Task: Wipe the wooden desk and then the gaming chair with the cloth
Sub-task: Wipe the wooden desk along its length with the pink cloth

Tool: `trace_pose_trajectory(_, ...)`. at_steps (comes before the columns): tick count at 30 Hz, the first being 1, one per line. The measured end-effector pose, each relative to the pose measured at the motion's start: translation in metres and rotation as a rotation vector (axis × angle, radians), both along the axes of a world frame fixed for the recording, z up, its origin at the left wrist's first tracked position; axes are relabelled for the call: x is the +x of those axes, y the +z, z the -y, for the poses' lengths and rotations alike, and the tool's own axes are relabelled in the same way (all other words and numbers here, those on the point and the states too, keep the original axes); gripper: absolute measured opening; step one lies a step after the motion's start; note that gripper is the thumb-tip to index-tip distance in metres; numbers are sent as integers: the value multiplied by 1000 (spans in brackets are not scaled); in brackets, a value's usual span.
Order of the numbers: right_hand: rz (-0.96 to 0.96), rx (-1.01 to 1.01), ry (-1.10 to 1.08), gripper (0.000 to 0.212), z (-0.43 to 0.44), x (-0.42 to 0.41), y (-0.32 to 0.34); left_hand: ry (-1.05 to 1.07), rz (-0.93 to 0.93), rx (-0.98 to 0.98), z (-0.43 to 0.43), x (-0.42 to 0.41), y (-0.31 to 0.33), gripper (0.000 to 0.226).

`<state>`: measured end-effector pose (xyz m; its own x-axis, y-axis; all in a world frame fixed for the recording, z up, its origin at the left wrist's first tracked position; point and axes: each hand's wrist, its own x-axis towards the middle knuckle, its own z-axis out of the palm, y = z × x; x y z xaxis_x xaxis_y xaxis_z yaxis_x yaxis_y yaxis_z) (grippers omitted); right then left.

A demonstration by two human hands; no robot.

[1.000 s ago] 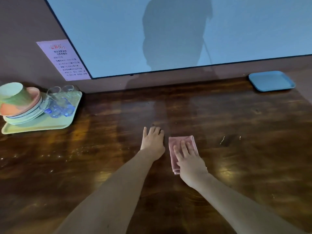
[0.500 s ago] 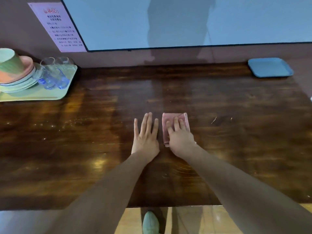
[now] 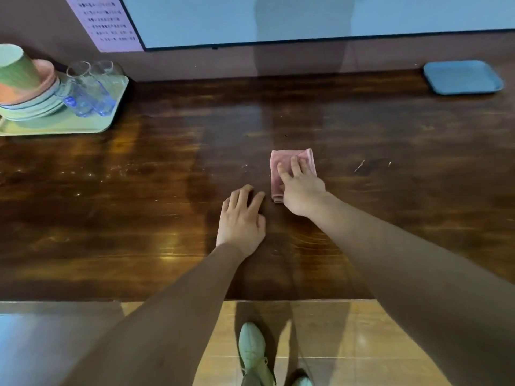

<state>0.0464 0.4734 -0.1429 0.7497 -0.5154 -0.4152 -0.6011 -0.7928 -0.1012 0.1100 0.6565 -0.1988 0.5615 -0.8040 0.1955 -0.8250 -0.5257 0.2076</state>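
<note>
- The cloth [image 3: 281,156], pink and folded into a narrow rectangle, lies flat on the worktop [image 3: 139,204] about mid-width, roughly halfway between the front edge and the wall.
- Its long axis runs from near to far. One short edge faces the wall, and the near end is partly hidden under the palm.
- The right hand [image 3: 302,195] presses down on the cloth with straight, slightly spread fingers. The thumb sits at the cloth's near left edge.
- The left hand [image 3: 242,221] lies palm down on bare wood just beside the cloth, nearer the person and to its left. Its fingers are relaxed and hold nothing, and it is not touching the cloth.
- Right of the cloth lies a pale sliver [image 3: 359,166] with a smaller speck beyond it. To the left, pale crumbs [image 3: 111,174] are scattered over the wood.
- Far left, a green tray [image 3: 92,121] carries stacked plates [image 3: 36,107], a tilted cup [image 3: 14,71] on top of them, and two glasses [image 3: 89,90].
- Far right, by the wall, sits a blue tray [image 3: 462,78], well apart from the cloth.
- On the wall hang a pale screen [image 3: 306,18] and a notice [image 3: 108,23] to its left.
- Below the front edge, a shoe [image 3: 252,349] stands on the glossy floor [image 3: 348,344].
</note>
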Motion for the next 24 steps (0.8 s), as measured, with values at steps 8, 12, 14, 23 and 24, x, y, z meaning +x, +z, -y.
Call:
trace_pose_trajectory(8,47,-66,38,95,-70,-74,-13,29,-108,53,-22,-25,3,59)
trace_pose_trajectory(12,70,-56,40,97,-88,-95,-18,30,-133,73,-32,-34,4,62)
trace_pose_trajectory(14,91,-22,21,99,-81,-89,-19,35,-118,74,-31,-34,1,62)
trace_pose_trajectory(23,131,30,-34,74,-40,-49,-19,63,-78,-19,-37,-35,3,49)
trace_pose_trajectory(24,141,23,-32,75,-46,-55,-20,65,-78,-17,-37,-37,5,48)
